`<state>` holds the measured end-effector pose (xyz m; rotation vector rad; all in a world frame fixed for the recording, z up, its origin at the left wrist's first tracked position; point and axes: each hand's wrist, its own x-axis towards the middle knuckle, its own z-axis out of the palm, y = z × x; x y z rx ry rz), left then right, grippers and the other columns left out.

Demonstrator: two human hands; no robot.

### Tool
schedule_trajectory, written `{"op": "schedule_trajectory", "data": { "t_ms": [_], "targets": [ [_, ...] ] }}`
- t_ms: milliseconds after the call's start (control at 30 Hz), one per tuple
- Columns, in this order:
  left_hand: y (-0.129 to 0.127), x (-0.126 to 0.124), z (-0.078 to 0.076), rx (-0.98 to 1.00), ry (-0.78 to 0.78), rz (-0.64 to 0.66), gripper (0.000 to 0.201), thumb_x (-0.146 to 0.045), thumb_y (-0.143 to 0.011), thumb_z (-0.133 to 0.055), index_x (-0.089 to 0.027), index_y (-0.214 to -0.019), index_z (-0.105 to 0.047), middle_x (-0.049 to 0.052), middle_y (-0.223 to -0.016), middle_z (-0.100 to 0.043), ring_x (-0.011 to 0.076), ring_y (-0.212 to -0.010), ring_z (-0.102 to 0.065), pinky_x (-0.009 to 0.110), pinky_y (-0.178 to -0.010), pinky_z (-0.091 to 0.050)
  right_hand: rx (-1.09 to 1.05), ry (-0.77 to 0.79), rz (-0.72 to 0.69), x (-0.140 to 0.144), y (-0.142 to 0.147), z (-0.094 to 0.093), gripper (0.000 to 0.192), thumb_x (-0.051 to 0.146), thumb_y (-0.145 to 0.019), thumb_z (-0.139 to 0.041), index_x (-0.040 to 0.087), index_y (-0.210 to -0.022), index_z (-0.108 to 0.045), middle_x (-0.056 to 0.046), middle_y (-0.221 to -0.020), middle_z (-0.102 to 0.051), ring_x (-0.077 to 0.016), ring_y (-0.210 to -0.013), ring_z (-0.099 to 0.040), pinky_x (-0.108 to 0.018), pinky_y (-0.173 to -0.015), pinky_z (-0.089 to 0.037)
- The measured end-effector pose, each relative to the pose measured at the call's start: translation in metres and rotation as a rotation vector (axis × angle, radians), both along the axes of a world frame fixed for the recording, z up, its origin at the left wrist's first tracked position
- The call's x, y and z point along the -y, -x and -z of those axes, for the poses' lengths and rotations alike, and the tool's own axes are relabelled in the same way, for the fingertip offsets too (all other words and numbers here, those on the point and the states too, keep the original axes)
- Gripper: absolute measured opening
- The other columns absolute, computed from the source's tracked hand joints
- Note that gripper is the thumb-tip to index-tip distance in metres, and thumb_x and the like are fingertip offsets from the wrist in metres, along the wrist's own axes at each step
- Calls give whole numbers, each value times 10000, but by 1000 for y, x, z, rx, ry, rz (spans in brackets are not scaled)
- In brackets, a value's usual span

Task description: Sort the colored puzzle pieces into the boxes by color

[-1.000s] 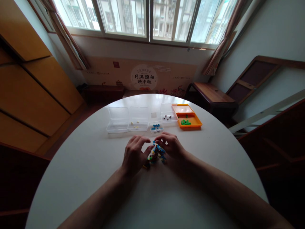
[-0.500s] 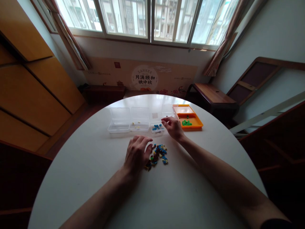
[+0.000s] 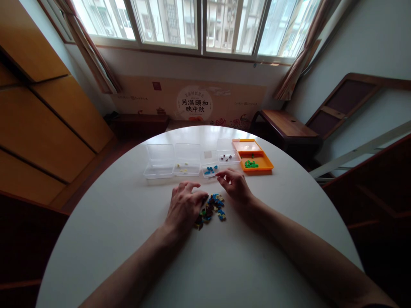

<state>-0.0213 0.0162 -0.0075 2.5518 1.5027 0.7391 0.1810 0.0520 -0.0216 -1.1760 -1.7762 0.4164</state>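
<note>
A mixed pile of small toy bricks [image 3: 212,206], blue, brown, yellow and some green, lies on the white table. My left hand [image 3: 184,203] rests at the pile's left side, thumb and forefinger brought together at its upper edge; what is between them is too small to make out. Above the pile's right side is my right hand [image 3: 236,185], fingers loosely curved and parted, with no piece visible in them. Its fingertips are close to the front of a small clear box [image 3: 205,174] holding blue bricks.
Open clear boxes stand in a row: one at the left [image 3: 159,173], another with yellow bricks [image 3: 188,172], and one with dark brown bricks [image 3: 236,160]. An orange case [image 3: 263,162] with green bricks is at the right. The round table's edge [image 3: 205,127] curves behind them.
My right hand has come back toward me from above the boxes, uncovering the dark brown bricks. My left thumb and forefinger have closed together at the pile.
</note>
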Motion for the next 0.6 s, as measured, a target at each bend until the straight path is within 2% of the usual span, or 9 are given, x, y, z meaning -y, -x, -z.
{"op": "schedule_trajectory", "data": {
  "t_ms": [200,367,600],
  "targets": [
    [0,-2,-1,38,11,-42,118,-235,-834,-635,-273,-813,-744,49,-1085,-663,283,-1094,-511,443,-890,-385,-25,-2,-11,5,2,-1,138,201,-848,-574,185,-905,-699,-18,-781,-633,-106,-605,-520,-228,-610,-448],
    [1,0,-1,48,10,-8,118,-204,-849,-615,-232,-788,-711,49,-1061,-670,270,-1074,-519,426,-890,-376,-39,-5,-38,9,10,-1,133,199,-845,-578,179,-894,-700,-18,-773,-630,-108,-620,-524,-230,-621,-446],
    [1,2,-3,187,-96,13,94,-188,-873,-584,-201,-846,-673,46,-956,-685,230,-983,-549,384,-873,-375,-100,112,-185,18,21,-7,101,215,-827,-607,175,-849,-698,-2,-731,-636,-90,-583,-485,-209,-578,-411]
  ]
}}
